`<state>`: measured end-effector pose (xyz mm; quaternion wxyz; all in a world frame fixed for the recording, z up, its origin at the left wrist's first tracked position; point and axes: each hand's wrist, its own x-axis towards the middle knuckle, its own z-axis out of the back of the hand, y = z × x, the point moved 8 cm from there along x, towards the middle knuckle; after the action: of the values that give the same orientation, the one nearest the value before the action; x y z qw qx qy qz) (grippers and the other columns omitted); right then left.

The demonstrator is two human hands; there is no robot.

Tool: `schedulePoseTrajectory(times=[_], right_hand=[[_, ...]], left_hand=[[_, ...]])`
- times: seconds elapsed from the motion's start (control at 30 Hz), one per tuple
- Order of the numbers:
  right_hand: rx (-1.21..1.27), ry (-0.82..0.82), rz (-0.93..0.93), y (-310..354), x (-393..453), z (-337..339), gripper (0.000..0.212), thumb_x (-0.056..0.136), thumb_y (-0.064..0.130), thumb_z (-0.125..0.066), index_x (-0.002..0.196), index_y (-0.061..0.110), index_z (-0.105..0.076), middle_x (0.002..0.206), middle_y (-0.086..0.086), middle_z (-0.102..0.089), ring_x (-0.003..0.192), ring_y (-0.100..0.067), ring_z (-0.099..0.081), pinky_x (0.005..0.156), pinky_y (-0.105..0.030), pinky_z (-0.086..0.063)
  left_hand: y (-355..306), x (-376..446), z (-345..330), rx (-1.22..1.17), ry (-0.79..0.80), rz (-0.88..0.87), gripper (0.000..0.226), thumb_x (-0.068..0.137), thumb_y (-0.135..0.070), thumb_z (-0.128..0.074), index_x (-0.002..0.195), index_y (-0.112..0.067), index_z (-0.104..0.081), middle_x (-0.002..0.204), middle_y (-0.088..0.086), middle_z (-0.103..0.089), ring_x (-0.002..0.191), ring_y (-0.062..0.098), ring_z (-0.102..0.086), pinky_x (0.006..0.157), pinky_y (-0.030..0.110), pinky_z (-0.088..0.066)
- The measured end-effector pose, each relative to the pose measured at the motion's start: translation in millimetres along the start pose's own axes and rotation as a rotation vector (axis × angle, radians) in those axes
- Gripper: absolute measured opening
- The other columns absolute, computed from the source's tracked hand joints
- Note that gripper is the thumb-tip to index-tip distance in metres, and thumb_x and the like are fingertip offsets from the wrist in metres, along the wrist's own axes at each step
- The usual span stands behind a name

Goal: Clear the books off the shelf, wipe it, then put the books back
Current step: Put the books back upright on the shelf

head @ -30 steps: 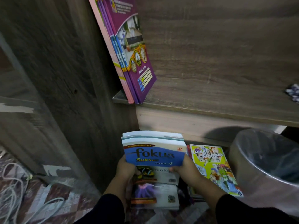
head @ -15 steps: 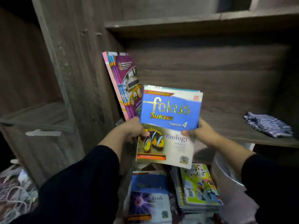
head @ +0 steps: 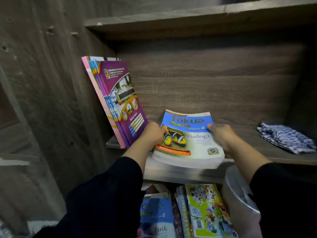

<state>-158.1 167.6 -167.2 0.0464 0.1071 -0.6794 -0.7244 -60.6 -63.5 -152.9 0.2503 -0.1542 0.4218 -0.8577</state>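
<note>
1. My left hand point(head: 151, 134) grips the left edge of the Biologi book point(head: 188, 136), thumb curled onto the cover beside the clownfish picture.
2. My right hand point(head: 223, 136) clasps the right edge of the same book, thumb pressed on the blue band near the "4".
3. The book tops a small stack of books point(head: 187, 160) held between my hands, lying flat, cover up, at the front of the shelf point(head: 283, 157); motion blur keeps me from telling whether the stack touches the board.
4. Just left of my left hand, purple notebooks point(head: 118, 100) lean tilted against the cabinet's side wall point(head: 51, 91), their lower edges on the shelf.
5. Well to the right on the same shelf lies a crumpled blue-and-white cloth point(head: 286, 138).
6. Below the shelf, a Fizik book point(head: 156, 219) lies beside a green-covered book point(head: 207, 210).
7. A grey bin point(head: 240, 194) stands just right of those, partly behind my dark right sleeve point(head: 283, 200).
</note>
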Motion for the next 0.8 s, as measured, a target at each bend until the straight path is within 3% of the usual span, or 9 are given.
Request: schedulePoseTrajectory(times=[0.13,0.27,0.37,0.43,0.5,0.57,0.63,0.7,0.8], right_hand=[[-0.003,-0.033,-0.031,6.6,-2.3,-2.5,0.015,0.099,0.02,-0.045,0.103,0.007,-0.052,0.081,-0.011,-0.057,0.059,-0.019,-0.051,0.052,-0.027,-0.04],[0.047,-0.044,-0.057,-0.6,-3.3,-5.5,0.028,0.1,0.023,-0.043,0.108,-0.001,-0.055,0.085,-0.01,-0.058,0.061,-0.019,-0.051,0.055,-0.027,-0.04],[0.076,-0.047,-0.07,-1.1,-8.7,-6.9,0.034,0.1,0.023,-0.042,0.117,-0.004,-0.055,0.098,-0.011,-0.059,0.068,-0.019,-0.054,0.056,-0.026,-0.041],[0.116,-0.043,-0.084,-0.3,-10.4,-4.6,0.027,0.1,0.025,-0.043,0.108,0.002,-0.055,0.099,-0.011,-0.057,0.071,-0.021,-0.055,0.061,-0.029,-0.046],[0.112,-0.043,-0.11,-1.0,-11.0,-0.8,0.035,0.098,0.032,-0.046,0.105,-0.001,-0.058,0.093,-0.011,-0.061,0.072,-0.024,-0.057,0.073,-0.037,-0.051],[0.113,-0.029,-0.12,2.2,-14.4,-1.1,0.033,0.098,0.033,-0.047,0.1,0.003,-0.06,0.089,-0.011,-0.061,0.069,-0.024,-0.056,0.069,-0.036,-0.048],[0.114,-0.019,-0.122,2.7,-15.2,-0.8,0.035,0.097,0.034,-0.047,0.109,0.003,-0.059,0.097,-0.014,-0.061,0.068,-0.024,-0.055,0.064,-0.034,-0.046],[0.103,-0.014,-0.14,0.8,-14.8,-0.1,0.04,0.097,0.035,-0.047,0.113,0.001,-0.059,0.098,-0.013,-0.061,0.065,-0.024,-0.058,0.061,-0.031,-0.048],[0.133,0.01,-0.153,-3.6,-14.7,-3.0,0.033,0.099,0.035,-0.042,0.088,0.008,-0.056,0.076,-0.006,-0.059,0.053,-0.02,-0.057,0.042,-0.021,-0.046]], left_hand=[[-1.2,2.3,3.2,0.296,-0.042,0.039,0.05,0.091,-0.039,-0.058,0.123,0.0,-0.054,0.125,0.018,-0.058,0.115,0.037,-0.055,0.1,0.041,-0.044],[-2.8,0.8,2.5,0.301,-0.072,0.108,0.039,0.08,-0.029,-0.072,0.107,-0.004,-0.059,0.116,0.017,-0.063,0.107,0.037,-0.06,0.093,0.044,-0.05],[-7.2,2.3,0.4,0.06,-0.049,0.148,0.028,0.079,-0.019,-0.074,0.093,-0.005,-0.054,0.108,0.015,-0.065,0.099,0.033,-0.063,0.09,0.041,-0.052],[-6.7,2.7,0.7,-0.187,-0.019,0.163,0.033,0.082,-0.01,-0.072,0.107,0.005,-0.057,0.101,0.016,-0.066,0.09,0.029,-0.067,0.07,0.028,-0.054],[-4.9,1.5,-4.2,-0.452,0.059,0.195,0.037,0.087,-0.007,-0.065,0.121,0.007,-0.056,0.088,0.014,-0.068,0.066,0.022,-0.068,0.047,0.019,-0.049],[-6.3,-1.4,-11.9,-0.617,0.147,0.257,0.032,0.093,-0.015,-0.059,0.119,0.003,-0.06,0.085,0.012,-0.069,0.062,0.022,-0.068,0.058,0.03,-0.059],[-5.3,-6.2,-21.6,-0.587,0.232,0.316,0.024,0.095,-0.02,-0.053,0.107,-0.001,-0.063,0.082,0.013,-0.071,0.066,0.025,-0.068,0.072,0.04,-0.058],[-9.2,-16.5,-27.0,-0.534,0.3,0.321,0.017,0.095,-0.008,-0.05,0.106,0.0,-0.061,0.089,0.018,-0.071,0.076,0.03,-0.068,0.073,0.045,-0.056],[-16.7,-14.3,-10.6,-0.488,0.182,0.231,0.028,0.085,0.001,-0.061,0.112,0.005,-0.06,0.112,0.019,-0.067,0.1,0.034,-0.065,0.091,0.05,-0.051]])
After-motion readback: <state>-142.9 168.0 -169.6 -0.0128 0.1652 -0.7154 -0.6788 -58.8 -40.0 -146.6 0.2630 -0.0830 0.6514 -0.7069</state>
